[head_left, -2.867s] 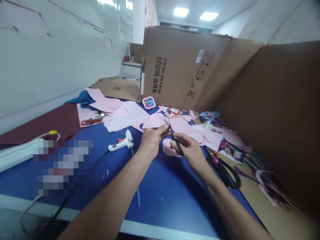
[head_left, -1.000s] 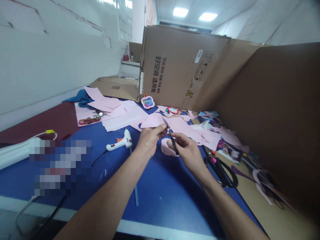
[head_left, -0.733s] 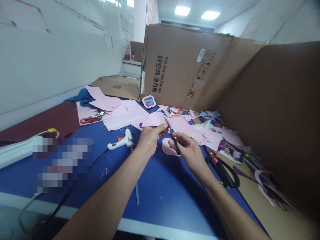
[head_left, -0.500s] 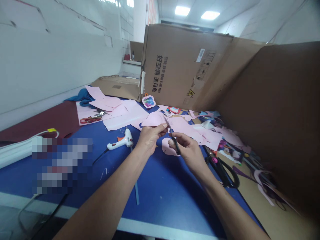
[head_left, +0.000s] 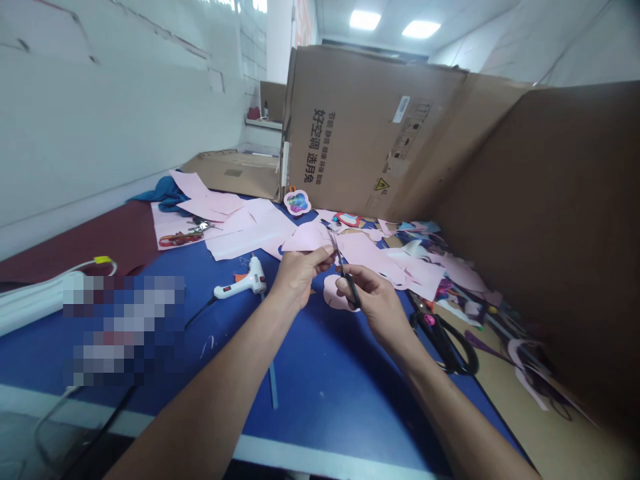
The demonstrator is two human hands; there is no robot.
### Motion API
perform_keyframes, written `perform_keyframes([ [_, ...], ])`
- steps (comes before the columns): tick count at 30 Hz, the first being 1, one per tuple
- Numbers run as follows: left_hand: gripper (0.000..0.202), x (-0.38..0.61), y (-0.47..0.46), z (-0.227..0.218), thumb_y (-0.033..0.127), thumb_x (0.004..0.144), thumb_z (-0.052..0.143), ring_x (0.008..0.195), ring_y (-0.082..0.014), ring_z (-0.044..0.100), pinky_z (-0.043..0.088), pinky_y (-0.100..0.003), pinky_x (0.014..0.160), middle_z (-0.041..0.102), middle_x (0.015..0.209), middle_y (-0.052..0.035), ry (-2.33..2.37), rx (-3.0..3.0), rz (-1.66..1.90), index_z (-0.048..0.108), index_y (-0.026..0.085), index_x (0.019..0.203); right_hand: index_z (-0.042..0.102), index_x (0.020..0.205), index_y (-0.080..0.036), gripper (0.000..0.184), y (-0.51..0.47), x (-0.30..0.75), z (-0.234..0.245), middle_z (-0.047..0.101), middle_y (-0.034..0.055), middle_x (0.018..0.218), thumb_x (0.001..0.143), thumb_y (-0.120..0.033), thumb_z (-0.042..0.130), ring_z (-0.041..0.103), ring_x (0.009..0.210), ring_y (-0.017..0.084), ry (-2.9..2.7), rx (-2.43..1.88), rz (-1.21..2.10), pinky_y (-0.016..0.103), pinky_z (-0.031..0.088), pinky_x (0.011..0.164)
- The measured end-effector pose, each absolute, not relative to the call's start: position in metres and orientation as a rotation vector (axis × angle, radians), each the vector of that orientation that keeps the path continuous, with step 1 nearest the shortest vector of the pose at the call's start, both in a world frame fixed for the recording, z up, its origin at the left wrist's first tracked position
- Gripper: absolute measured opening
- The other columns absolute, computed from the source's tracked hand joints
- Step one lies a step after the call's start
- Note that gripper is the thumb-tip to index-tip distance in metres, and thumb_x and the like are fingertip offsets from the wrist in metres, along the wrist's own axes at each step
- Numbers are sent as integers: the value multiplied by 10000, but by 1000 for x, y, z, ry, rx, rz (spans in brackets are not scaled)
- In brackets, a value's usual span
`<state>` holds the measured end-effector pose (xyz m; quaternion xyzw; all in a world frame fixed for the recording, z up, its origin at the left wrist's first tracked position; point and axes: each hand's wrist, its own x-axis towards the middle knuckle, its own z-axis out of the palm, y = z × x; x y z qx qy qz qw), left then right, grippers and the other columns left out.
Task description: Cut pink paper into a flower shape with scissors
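Note:
Between its thumb and fingers, my left hand (head_left: pixel 303 270) pinches a piece of pink paper (head_left: pixel 309 236) above the blue table. My right hand (head_left: pixel 373 290) is closed round the black handles of a small pair of scissors (head_left: pixel 353 291). Their blades point up and away, touching the right edge of the pink paper beside my left thumb. Below the scissors lies a pink flower-shaped cutout (head_left: pixel 335 293), partly hidden by my right hand. A white glue gun (head_left: pixel 243 280) rests left of my left wrist.
A large cardboard box (head_left: pixel 360 133) stands behind and right. Big black-handled scissors (head_left: pixel 445 340) lie near my right forearm. Pink paper sheets (head_left: pixel 220 207), keys (head_left: pixel 200 225) and a flower-shaped piece (head_left: pixel 297 203) are at the back. A white power strip (head_left: pixel 40 303) sits left.
Almost nothing differs. Both hands keep their places, and the scissor blades at the paper's edge have shifted only very slightly.

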<state>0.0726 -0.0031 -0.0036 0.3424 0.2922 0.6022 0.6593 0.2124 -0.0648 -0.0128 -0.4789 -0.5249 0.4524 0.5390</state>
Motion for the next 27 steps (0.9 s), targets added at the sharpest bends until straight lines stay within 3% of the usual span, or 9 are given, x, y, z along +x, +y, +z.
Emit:
perform_keyframes([
  [27, 258, 59, 7, 0, 211, 551, 923, 682, -163, 659, 518, -314, 715, 765, 766, -113, 675, 848, 1263, 789, 100, 740, 735, 1063, -159, 605, -67, 212, -6, 651, 0, 699, 640, -557, 901, 541, 636, 143, -1215, -1190, 1112, 271, 414, 573],
])
